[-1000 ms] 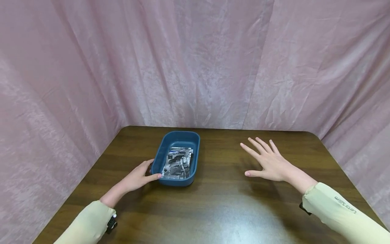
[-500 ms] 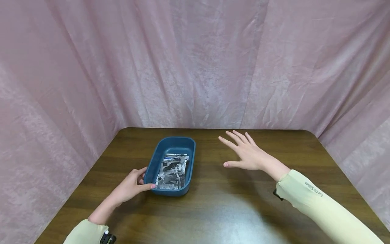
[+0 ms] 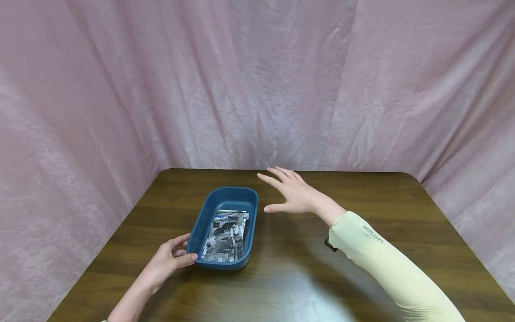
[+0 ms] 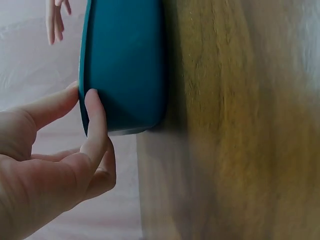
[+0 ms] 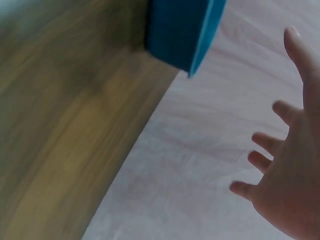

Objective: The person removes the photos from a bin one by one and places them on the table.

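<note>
At near left corner of blue tray (image 3: 209, 210), left hand (image 3: 169, 259) pinches the rim, thumb and fingers curled on it. Photos (image 3: 226, 230) lie inside tray, just right of that pinch. Right hand (image 3: 291, 197) hovers near tray's far right edge, fingers spread, holding nothing. Wooden table (image 3: 362, 268) below.

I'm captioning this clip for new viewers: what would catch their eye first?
The blue tray on the dark wooden table, holding a black-and-white printed sheet. The left hand grips its near corner, and the right hand hovers open beside its far end. Pink curtains surround everything.
</note>
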